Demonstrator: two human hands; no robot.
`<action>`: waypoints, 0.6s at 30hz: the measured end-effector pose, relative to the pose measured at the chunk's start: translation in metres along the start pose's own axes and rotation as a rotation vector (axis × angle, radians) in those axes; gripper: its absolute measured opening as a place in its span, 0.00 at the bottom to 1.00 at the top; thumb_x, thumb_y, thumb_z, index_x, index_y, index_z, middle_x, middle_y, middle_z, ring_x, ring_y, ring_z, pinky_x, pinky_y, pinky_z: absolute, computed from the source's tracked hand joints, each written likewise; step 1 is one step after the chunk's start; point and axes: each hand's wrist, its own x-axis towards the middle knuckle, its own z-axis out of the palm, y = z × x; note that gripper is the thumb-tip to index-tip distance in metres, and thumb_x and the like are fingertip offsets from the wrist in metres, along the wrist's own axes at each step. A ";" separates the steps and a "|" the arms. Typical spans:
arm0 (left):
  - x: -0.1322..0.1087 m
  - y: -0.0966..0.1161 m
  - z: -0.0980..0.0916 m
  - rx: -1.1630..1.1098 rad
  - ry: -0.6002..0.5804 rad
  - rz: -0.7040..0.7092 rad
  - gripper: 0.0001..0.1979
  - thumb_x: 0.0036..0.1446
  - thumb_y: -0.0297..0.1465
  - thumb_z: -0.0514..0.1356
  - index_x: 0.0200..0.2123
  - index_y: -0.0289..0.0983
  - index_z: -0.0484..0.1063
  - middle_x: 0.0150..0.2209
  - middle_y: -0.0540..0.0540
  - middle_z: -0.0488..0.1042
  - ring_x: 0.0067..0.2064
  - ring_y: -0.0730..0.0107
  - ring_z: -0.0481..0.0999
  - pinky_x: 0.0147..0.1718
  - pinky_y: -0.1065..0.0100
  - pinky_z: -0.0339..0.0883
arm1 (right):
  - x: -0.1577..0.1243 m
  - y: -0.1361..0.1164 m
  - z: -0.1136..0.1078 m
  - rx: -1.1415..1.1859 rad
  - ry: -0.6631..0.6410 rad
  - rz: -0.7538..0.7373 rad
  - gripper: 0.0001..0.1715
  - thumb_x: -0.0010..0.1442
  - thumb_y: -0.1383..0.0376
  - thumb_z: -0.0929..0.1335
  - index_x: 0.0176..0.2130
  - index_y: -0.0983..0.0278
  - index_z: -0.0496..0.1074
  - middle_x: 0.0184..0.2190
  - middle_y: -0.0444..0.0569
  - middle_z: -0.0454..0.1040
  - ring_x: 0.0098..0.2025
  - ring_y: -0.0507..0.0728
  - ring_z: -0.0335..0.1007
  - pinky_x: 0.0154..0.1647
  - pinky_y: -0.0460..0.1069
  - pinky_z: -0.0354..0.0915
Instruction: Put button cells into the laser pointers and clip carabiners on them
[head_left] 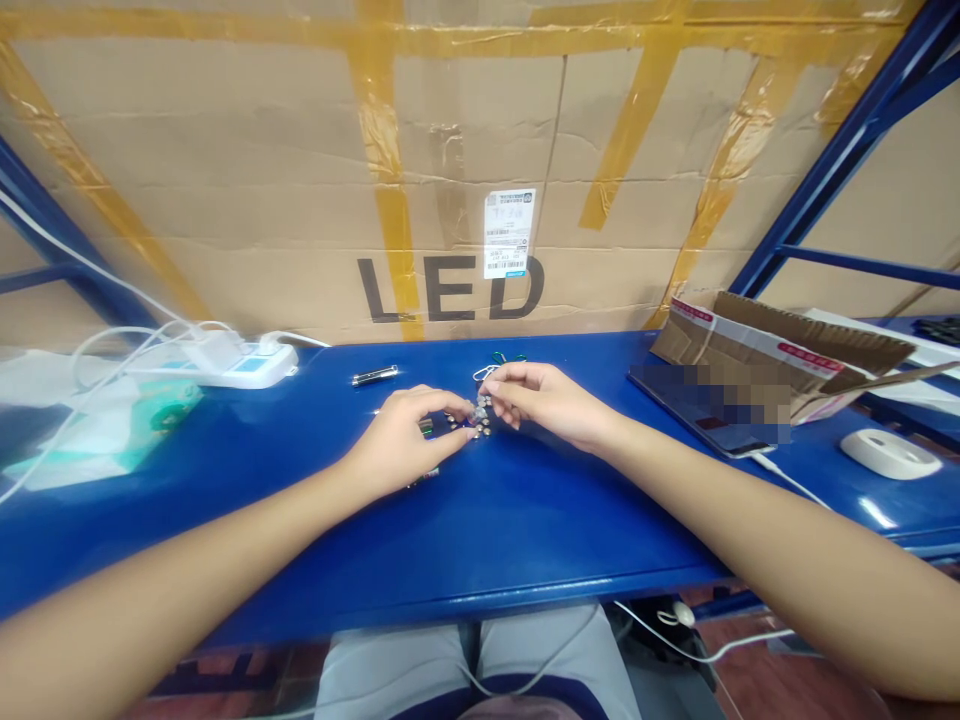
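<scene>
Both my hands meet over a cluster of small shiny pieces (482,418), silver and gold-coloured, too small to name. My left hand (405,435) curls in from the left, its thumb and forefinger bent round the cluster's edge. On the right, my right hand (540,395) pinches thumb against forefinger just above the pieces; what sits in that pinch is not clear. A white loop (486,372) and a green loop (510,358) lie behind the fingertips. Past my left hand rests a short black-and-silver item (375,375). Small dark objects are partly hidden under my left hand.
The blue table (525,540) backs onto a big taped cardboard box (285,200). A white power strip (259,368) with cables and a green-white packet (112,440) are at left. At right are an open carton (787,340), a phone (697,410) and a white mouse (890,453).
</scene>
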 end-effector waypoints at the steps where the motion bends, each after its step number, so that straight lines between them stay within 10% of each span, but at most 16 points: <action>1: 0.000 0.000 0.000 0.002 0.002 -0.015 0.10 0.55 0.36 0.66 0.40 0.40 0.80 0.42 0.46 0.82 0.45 0.59 0.79 0.49 0.58 0.71 | 0.002 0.003 -0.003 -0.110 0.041 -0.031 0.10 0.61 0.59 0.69 0.37 0.64 0.73 0.26 0.43 0.72 0.27 0.51 0.66 0.32 0.48 0.65; 6: 0.000 0.001 0.000 0.003 0.005 -0.021 0.08 0.55 0.35 0.65 0.39 0.41 0.80 0.42 0.46 0.82 0.45 0.59 0.79 0.50 0.57 0.71 | 0.008 0.015 -0.015 -0.772 0.117 -0.251 0.10 0.58 0.72 0.67 0.40 0.64 0.76 0.36 0.50 0.77 0.37 0.56 0.70 0.41 0.51 0.65; 18: -0.001 0.000 -0.001 0.005 0.011 0.029 0.08 0.56 0.34 0.65 0.40 0.40 0.80 0.43 0.45 0.82 0.47 0.59 0.79 0.51 0.56 0.70 | 0.011 0.021 -0.015 -0.878 0.013 -0.270 0.14 0.61 0.71 0.67 0.47 0.64 0.76 0.35 0.49 0.79 0.36 0.55 0.73 0.42 0.50 0.67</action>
